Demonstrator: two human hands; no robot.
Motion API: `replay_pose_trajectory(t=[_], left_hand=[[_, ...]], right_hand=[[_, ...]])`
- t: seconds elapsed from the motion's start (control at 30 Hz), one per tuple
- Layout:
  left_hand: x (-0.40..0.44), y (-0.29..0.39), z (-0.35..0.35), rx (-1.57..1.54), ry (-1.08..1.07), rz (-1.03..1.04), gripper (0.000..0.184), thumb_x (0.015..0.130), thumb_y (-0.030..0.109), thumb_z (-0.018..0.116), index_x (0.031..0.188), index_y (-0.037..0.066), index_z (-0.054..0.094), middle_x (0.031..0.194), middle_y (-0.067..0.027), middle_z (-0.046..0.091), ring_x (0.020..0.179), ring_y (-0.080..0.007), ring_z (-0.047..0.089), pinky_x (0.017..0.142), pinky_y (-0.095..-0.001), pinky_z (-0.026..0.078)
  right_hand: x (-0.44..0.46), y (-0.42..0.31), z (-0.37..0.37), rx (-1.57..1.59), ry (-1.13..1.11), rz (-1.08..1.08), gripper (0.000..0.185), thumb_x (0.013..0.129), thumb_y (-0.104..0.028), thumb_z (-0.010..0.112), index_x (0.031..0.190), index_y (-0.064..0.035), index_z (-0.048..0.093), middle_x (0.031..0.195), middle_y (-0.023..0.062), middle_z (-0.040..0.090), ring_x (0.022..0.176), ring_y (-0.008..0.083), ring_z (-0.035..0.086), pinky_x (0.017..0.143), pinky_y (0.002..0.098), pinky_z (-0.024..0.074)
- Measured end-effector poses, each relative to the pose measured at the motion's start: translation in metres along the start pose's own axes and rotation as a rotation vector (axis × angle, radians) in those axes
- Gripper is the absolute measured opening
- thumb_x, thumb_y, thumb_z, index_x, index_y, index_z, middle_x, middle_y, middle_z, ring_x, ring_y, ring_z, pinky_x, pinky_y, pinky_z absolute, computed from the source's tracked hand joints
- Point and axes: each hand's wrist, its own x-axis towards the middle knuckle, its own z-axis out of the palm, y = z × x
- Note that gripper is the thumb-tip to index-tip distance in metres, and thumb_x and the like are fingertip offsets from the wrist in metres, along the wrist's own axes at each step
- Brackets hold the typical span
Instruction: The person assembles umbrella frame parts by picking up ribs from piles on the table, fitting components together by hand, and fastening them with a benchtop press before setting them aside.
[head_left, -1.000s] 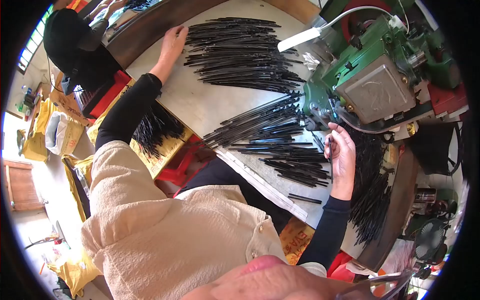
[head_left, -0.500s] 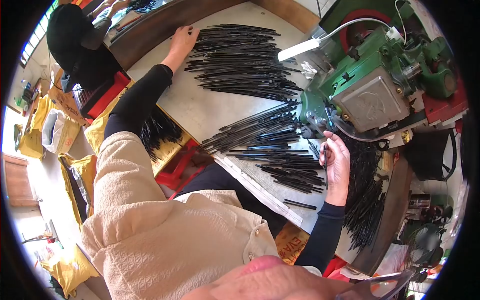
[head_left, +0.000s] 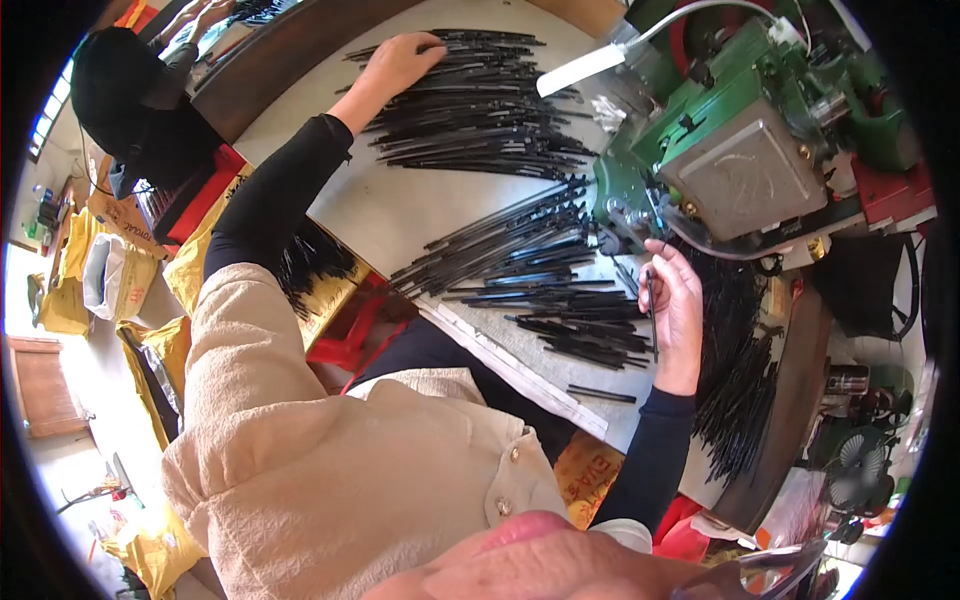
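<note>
My left hand lies over the upper-left part of a wide pile of thin black rods, its fingers bent together; what lies between the fingertips is hidden. At the right, my right hand grips one short black rod, held nearly upright in the view, just below the green machine. A fanned group of rods and a stack of rods lie between the two hands. One pair of rods lies apart near the table's front edge.
More black rods lie along the right, by a brown board. A white lamp bar juts over the table. At the upper left sits a person in black. A box of rods stands beside my lap.
My left hand has moved right from the pile's left edge onto its top. My right hand stays near the machine with the rod. The whole view has shifted slightly.
</note>
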Motion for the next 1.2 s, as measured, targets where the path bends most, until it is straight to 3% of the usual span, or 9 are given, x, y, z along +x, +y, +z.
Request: replay_pose_trajectory(t=[0.1,0.17,0.47,0.63,0.77,0.97,1.07,1.2], left_hand=[[-0.018,0.05,0.002,-0.023,-0.134,0.124,0.03,0.083,0.028,0.056,0.1,0.004,0.061,0.106,-0.0126,0.058,0.097,-0.0288,0.056,0.084,-0.0341,0.043],[-0.03,0.054,0.021,0.047,-0.031,0.24,0.032,0.083,0.029,0.056,0.104,0.005,0.059,0.11,-0.0121,0.055,0.1,-0.0298,0.054,0.084,-0.0352,0.043],[-0.04,0.073,0.036,-0.035,-0.068,0.278,0.023,0.085,0.02,0.053,0.098,0.003,0.061,0.107,-0.0116,0.055,0.1,-0.0293,0.052,0.085,-0.0346,0.043],[-0.044,0.093,0.026,0.056,0.047,0.386,0.024,0.084,0.023,0.056,0.095,0.003,0.063,0.102,-0.0113,0.056,0.096,-0.0286,0.053,0.084,-0.0356,0.043],[-0.053,0.111,0.017,0.102,-0.11,0.453,0.025,0.08,0.024,0.06,0.092,0.002,0.063,0.095,-0.0101,0.057,0.091,-0.0274,0.053,0.082,-0.0362,0.042],[-0.058,0.12,0.027,0.145,-0.114,0.59,0.022,0.078,0.019,0.06,0.089,0.001,0.063,0.091,-0.0099,0.058,0.087,-0.0263,0.055,0.081,-0.0354,0.042],[-0.06,0.126,0.025,0.149,-0.117,0.666,0.018,0.077,0.017,0.061,0.087,0.002,0.063,0.084,-0.008,0.059,0.08,-0.0264,0.057,0.075,-0.0342,0.045],[-0.059,0.128,0.028,0.209,-0.103,0.634,0.013,0.078,0.017,0.058,0.082,0.006,0.064,0.079,-0.0044,0.059,0.077,-0.0221,0.058,0.074,-0.0334,0.045]], right_hand=[[-0.002,-0.001,0.001,0.01,0.008,-0.008,0.022,0.086,-0.013,0.051,0.104,-0.0007,0.053,0.069,0.0016,0.056,0.055,0.0058,0.052,0.043,0.0177,0.0412],[-0.003,-0.001,0.002,0.015,0.014,0.003,0.023,0.085,-0.013,0.051,0.104,-0.0007,0.053,0.069,0.0015,0.056,0.055,0.0057,0.052,0.044,0.0176,0.041],[-0.001,0.0,0.003,-0.027,0.021,0.004,0.023,0.086,-0.015,0.051,0.104,-0.0013,0.054,0.068,0.0021,0.056,0.05,0.0049,0.049,0.044,0.0173,0.0395],[-0.004,-0.002,0.003,-0.026,0.022,-0.009,0.023,0.085,-0.016,0.052,0.103,-0.0017,0.054,0.068,0.0018,0.056,0.05,0.0048,0.049,0.044,0.0167,0.0385],[-0.004,-0.002,0.003,-0.012,0.018,-0.007,0.023,0.085,-0.016,0.052,0.103,-0.0017,0.054,0.069,0.0018,0.056,0.051,0.005,0.05,0.044,0.0167,0.0383],[-0.005,-0.003,0.003,-0.045,0.005,-0.005,0.024,0.086,-0.017,0.052,0.104,-0.0017,0.054,0.069,0.0014,0.056,0.051,0.0057,0.05,0.044,0.0175,0.0384],[-0.007,-0.003,0.002,-0.061,-0.01,0.012,0.024,0.086,-0.017,0.051,0.105,-0.0014,0.054,0.07,0.0018,0.056,0.051,0.0056,0.05,0.044,0.0176,0.0389],[-0.013,-0.007,0.0,-0.128,-0.014,0.026,0.025,0.085,-0.017,0.051,0.105,-0.0008,0.053,0.07,0.0019,0.056,0.051,0.0052,0.05,0.044,0.0177,0.0399]])
